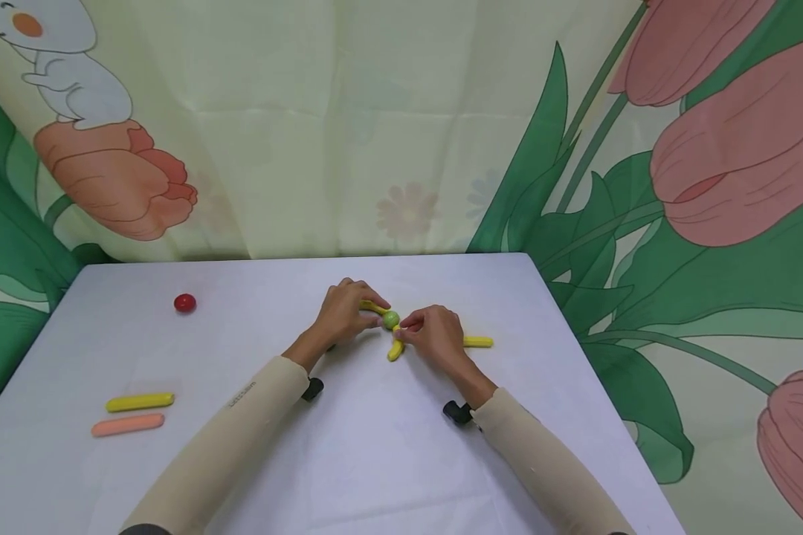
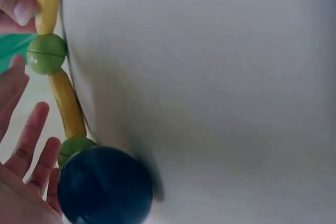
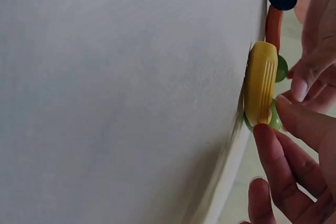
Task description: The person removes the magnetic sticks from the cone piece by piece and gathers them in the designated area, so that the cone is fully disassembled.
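1. Start at the green ball (image 1: 391,320): find it over the white table (image 1: 348,475), between the two hands, with the near yellow stick (image 1: 395,351) meeting it on one side and the far yellow stick (image 1: 373,305) on the other.
2. Hold the near yellow stick in the right hand (image 1: 435,334), pinched between thumb and fingertips close to the ball; judge the step in hand to be, most likely, fitting this end to the ball.
3. Sight along the stick before pressing; cannot make out any socket in the ball from these views.
4. Brace the ball with the left hand (image 1: 351,305), thumb and index finger set near it and the far yellow stick; cannot tell whether truly gripping or merely resting close.
5. Press straight along the stick's length, without rocking; expect a crooked push to roll the ball or loosen the far yellow stick.
6. Mind the pieces farther along: the second green ball (image 2: 76,149) at the far yellow stick's other end, the blue ball (image 2: 105,187) overlapping it in the left wrist view, and the orange stick (image 3: 273,24). Avoid twisting them.
7. Leave alone the partly hidden yellow stick (image 1: 478,342) just beside the right hand, and, well apart on the left, the red ball (image 1: 184,303), outer yellow stick (image 1: 140,402) and pink stick (image 1: 128,425).
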{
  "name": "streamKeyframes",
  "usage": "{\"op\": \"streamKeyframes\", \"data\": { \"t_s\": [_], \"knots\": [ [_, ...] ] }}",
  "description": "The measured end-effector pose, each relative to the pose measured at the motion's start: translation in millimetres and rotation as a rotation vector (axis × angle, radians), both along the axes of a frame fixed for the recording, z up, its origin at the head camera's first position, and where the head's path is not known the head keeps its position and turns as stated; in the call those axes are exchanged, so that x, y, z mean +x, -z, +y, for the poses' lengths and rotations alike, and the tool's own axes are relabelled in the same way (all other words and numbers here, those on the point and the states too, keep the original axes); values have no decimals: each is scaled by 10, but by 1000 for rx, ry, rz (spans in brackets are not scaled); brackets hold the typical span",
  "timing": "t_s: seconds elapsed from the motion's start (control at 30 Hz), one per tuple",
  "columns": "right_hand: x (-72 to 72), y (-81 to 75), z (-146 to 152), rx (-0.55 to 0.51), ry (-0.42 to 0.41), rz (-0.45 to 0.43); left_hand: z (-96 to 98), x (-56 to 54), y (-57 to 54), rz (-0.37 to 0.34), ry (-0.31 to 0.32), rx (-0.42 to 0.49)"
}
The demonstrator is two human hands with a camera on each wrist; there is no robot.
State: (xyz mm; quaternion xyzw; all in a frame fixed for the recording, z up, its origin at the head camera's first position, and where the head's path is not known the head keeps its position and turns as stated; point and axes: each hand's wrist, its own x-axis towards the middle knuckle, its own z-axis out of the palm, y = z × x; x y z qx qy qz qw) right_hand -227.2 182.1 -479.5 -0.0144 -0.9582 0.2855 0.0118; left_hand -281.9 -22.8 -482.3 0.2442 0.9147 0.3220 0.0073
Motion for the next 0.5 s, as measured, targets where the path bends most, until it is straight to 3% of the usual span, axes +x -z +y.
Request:
{"op": "streamKeyframes", "data": {
  "t_s": [0.5],
  "knots": [
    [-79,36,-78,70,12,-36,87,-104,134,-29,14,-7]
  ]
}}
